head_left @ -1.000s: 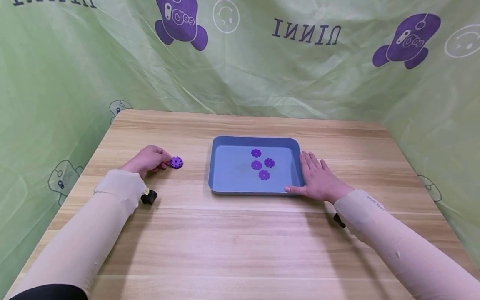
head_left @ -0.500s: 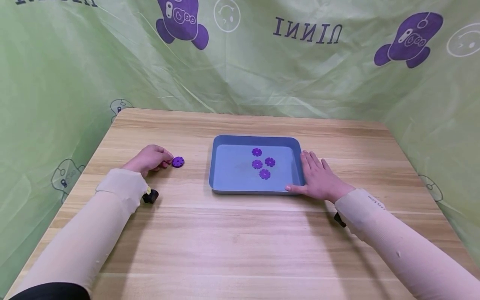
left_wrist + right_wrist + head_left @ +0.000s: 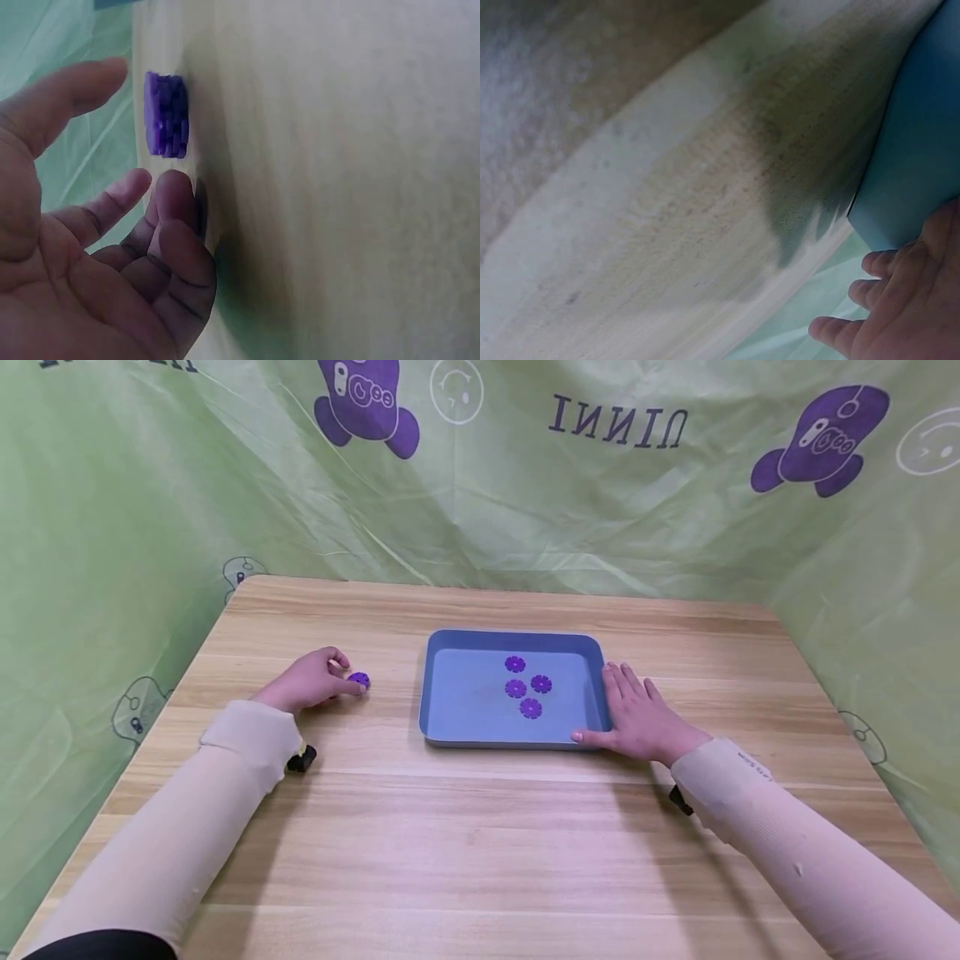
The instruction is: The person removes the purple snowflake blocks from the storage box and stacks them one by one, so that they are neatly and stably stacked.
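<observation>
A small stack of purple notched discs (image 3: 166, 116) stands on the table at the left, its layers showing edge-on in the left wrist view. My left hand (image 3: 306, 681) is beside this purple stack (image 3: 360, 680). In the left wrist view, the left hand (image 3: 82, 277) has thumb and fingers apart, with a gap between them and the stack. Several purple flower-shaped discs (image 3: 531, 708) lie spread in a blue tray (image 3: 465, 727). My right hand (image 3: 641, 718) rests at the tray's right side with straight fingers, its thumb over the near rim.
The wooden table (image 3: 465, 843) reaches toward a green printed curtain (image 3: 480, 510) at the back and sides. Bare wood lies between the stack and the tray. A small black camera (image 3: 302, 758) hangs under the left wrist.
My left thumb and fingers have spread from around the purple stack, with the thumb now along its near side. The right hand and tray have stayed in place.
</observation>
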A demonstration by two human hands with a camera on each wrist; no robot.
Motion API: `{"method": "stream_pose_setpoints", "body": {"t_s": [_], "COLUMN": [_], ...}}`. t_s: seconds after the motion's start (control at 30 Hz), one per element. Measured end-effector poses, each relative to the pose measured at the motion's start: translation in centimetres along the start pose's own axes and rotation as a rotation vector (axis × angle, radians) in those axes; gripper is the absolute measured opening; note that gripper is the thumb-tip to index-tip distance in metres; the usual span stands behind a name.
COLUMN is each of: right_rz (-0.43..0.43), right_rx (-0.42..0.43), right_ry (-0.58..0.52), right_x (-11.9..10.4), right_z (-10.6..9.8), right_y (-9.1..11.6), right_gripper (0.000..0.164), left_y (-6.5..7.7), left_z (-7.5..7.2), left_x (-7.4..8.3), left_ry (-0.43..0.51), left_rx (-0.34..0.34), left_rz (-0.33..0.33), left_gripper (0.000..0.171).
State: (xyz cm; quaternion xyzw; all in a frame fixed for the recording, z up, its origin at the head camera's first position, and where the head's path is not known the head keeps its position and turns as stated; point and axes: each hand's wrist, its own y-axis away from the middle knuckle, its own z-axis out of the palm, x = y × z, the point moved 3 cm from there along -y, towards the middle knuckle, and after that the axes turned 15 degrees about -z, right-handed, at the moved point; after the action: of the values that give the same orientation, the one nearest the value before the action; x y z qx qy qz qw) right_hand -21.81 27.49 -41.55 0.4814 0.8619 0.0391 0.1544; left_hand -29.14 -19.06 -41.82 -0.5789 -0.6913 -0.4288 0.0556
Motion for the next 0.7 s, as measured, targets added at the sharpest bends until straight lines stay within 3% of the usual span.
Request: {"method": "stream_pose_setpoints", "body": {"t_s": [0.1, 0.33, 0.7], "right_rz": [-0.001, 0.0, -0.003], "right_rx": [-0.001, -0.001, -0.006], "right_ry": [-0.001, -0.005, -0.004], "right_x": [0.0, 0.1, 0.0], "right_z": [0.0, 0.0, -0.2], "right_y": [0.0, 0.0, 0.0], "right_gripper": [0.123, 0.124, 0.123], "left_y": [0.2, 0.1, 0.2], "left_z": [0.3, 0.6, 0.6], "left_x": [0.5, 1.3, 2.0], "left_ry": [-0.101, -0.232, -0.336], "left_rx": [0.023, 0.058, 0.095], "left_rz": [0.04, 0.097, 0.164], "left_gripper": [0.059, 0.05, 0.034]}}
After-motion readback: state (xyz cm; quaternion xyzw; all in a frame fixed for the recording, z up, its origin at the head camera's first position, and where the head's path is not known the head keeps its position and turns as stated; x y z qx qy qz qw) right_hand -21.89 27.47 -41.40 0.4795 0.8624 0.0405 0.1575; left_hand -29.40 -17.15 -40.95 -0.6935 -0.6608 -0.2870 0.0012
